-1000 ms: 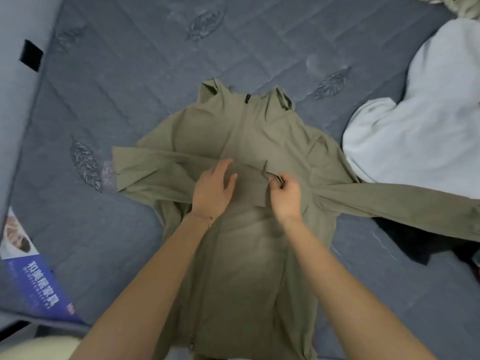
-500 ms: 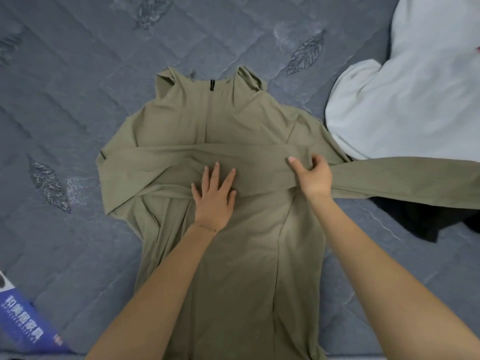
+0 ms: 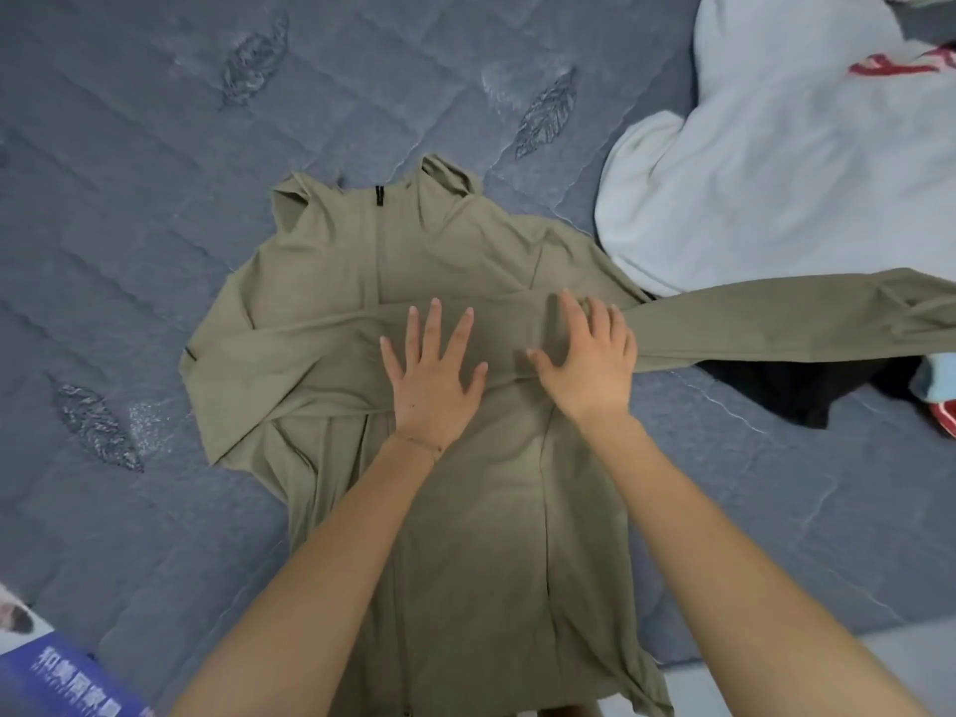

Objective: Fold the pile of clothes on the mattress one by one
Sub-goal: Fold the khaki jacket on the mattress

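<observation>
Green jacket [image 3: 465,509]: the right hand [image 3: 589,359] has let go of the sleeve [image 3: 310,349] and now presses flat beside the left hand [image 3: 432,375] (both with fingers spread). The other sleeve [image 3: 776,323] comes next.

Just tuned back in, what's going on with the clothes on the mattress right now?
A person is folding an olive zip-up jacket laid flat on the grey quilted mattress. One sleeve is folded across the chest, and the left hand and right hand press flat on it. The other sleeve lies stretched out to the person's right, over the edges of a white garment and a black garment, not yet folded in.
</observation>
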